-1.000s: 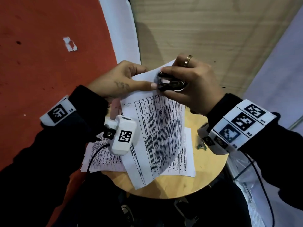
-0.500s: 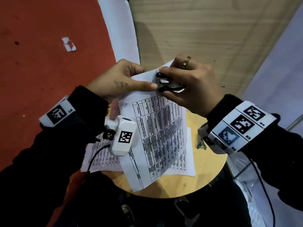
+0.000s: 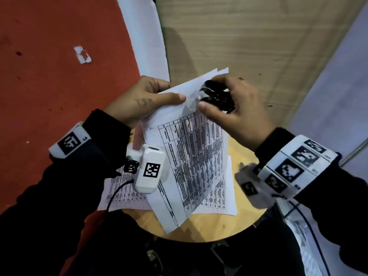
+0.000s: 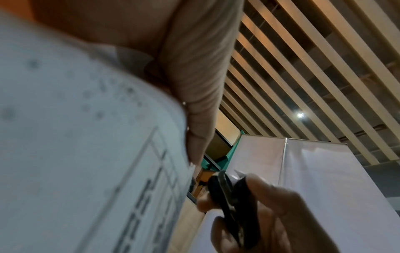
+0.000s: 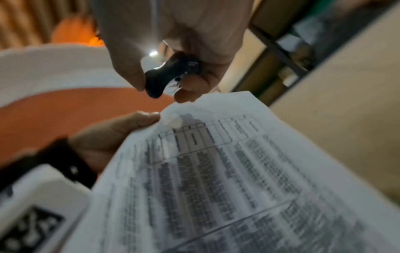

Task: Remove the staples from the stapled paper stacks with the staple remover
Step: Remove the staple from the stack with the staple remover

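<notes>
My left hand (image 3: 151, 100) pinches the top corner of a printed paper stack (image 3: 195, 156), held up above the round stool; thumb on top, fingers behind. The same stack (image 5: 216, 179) fills the right wrist view, its corner ragged. My right hand (image 3: 235, 108) grips the black staple remover (image 3: 217, 94) just right of that corner, a short way off the paper. The remover (image 5: 171, 75) sits squeezed between thumb and fingers. From the left wrist view the remover (image 4: 231, 202) shows edge-on beside the paper's edge (image 4: 108, 154). No staple can be made out.
More printed sheets (image 3: 217, 202) lie flat on the round wooden stool (image 3: 209, 230) below my hands. Red floor (image 3: 49, 76) lies to the left with a paper scrap (image 3: 82, 54) on it. A wooden panel (image 3: 249, 36) stands behind, white sheeting (image 3: 338, 86) on the right.
My right hand has pulled the staple remover away from the paper corner to the right and turned it. The left hand still holds the stack, whose sheets now fan apart at the top.
</notes>
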Demonstrator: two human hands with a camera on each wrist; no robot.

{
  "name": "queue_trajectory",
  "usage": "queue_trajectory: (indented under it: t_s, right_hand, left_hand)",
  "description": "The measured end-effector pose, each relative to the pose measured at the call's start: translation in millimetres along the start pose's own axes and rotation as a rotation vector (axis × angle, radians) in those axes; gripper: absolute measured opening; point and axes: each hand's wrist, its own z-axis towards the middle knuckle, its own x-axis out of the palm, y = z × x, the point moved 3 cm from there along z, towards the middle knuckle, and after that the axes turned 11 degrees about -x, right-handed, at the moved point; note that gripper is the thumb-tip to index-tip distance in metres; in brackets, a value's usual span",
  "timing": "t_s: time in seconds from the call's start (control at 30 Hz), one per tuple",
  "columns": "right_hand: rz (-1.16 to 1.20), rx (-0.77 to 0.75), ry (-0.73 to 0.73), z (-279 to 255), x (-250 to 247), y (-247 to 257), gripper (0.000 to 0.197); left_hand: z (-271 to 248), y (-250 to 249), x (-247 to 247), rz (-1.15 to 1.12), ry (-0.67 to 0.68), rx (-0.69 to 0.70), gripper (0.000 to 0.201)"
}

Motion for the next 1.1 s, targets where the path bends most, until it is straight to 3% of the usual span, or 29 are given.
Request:
queue_trajectory:
  t_s: [0.07,0.13,0.23,0.37,0.43,0.6,0.73,0.9,1.1]
  right_hand:
    - [0.329,0.186,-0.045,-5,6,-5,0.040]
    - [0.421,0.219,-0.081,-6,12,-4,0.044]
    - [0.240,0.123,-0.051,0,20,6,0.052]
    - [0.086,0.020,-0.096,6,24,8,0.029]
    - [0.064,0.007,-0.106,7,24,9,0.028]
    - [0.076,0.027,-0.117,6,19,7,0.028]
    - [0.091,0.000,-0.088,6,22,10,0.030]
    - [0.095,0.020,-0.109,8,20,11,0.029]
    - [0.170,0.085,-0.144,11,20,11,0.031]
  left_hand:
    - [0,1,1,-0.003,-0.014,-0.016,0.006]
    - [1,3,4,-0.016,-0.023,-0.043,0.005]
    - [4,5,10,-0.045,-0.036,-0.050,0.006]
    - [5,5,13,-0.106,-0.031,-0.023,0.009]
    - [7,5,12,-0.120,-0.044,-0.021,0.020]
    - [8,7,10,-0.102,-0.089,-0.042,0.021]
    - [7,9,16,-0.157,-0.069,-0.024,0.041]
    - [9,10,13,-0.144,-0.101,-0.032,0.025]
    - [9,9,13,-0.137,-0.143,-0.023,0.032]
